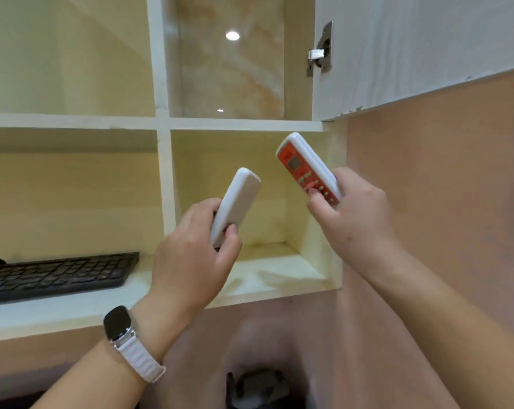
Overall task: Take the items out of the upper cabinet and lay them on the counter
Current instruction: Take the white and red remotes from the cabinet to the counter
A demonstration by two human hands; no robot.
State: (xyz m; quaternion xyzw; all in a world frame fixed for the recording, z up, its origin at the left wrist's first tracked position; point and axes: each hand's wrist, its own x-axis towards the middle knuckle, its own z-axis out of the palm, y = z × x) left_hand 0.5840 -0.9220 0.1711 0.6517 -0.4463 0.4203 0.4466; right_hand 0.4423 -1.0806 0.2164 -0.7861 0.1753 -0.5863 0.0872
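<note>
My left hand [190, 252] grips the lower end of a plain white remote [238, 202], its back facing me, in front of the lower right cabinet compartment [279, 261]. Holding a white remote with an orange-red button face [304, 168], my right hand [353, 208] is at the compartment's right edge, thumb on the buttons. Both remotes tilt upward, apart from each other. A black keyboard [58, 274] lies on the lower left shelf.
The upper cabinet [161, 122] has white dividers and pale yellow walls; its upper compartments show nothing inside. An open door with a metal hinge [320, 51] hangs at the upper right. A pinkish wall lies right and below. A dark object [258, 388] sits at the bottom.
</note>
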